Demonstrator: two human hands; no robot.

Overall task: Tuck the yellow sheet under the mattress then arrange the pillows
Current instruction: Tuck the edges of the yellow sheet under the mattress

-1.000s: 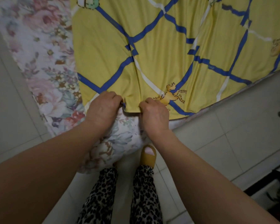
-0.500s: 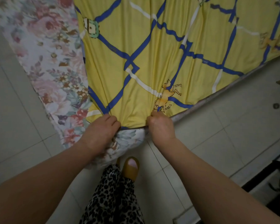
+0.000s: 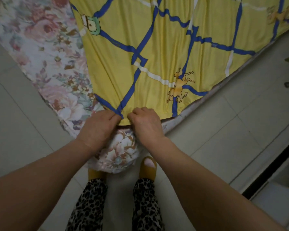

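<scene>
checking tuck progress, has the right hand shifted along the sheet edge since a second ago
Yes. The right hand has slid left along the yellow sheet hem, away from the printed horse and nearer the left hand.

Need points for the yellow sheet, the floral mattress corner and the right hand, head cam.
yellow sheet (image 3: 157, 47), head view, on plain yellow cloth between the blue lines
floral mattress corner (image 3: 118, 155), head view, on the big flower below the hands
right hand (image 3: 146, 121), head view, on the back of the hand
</scene>
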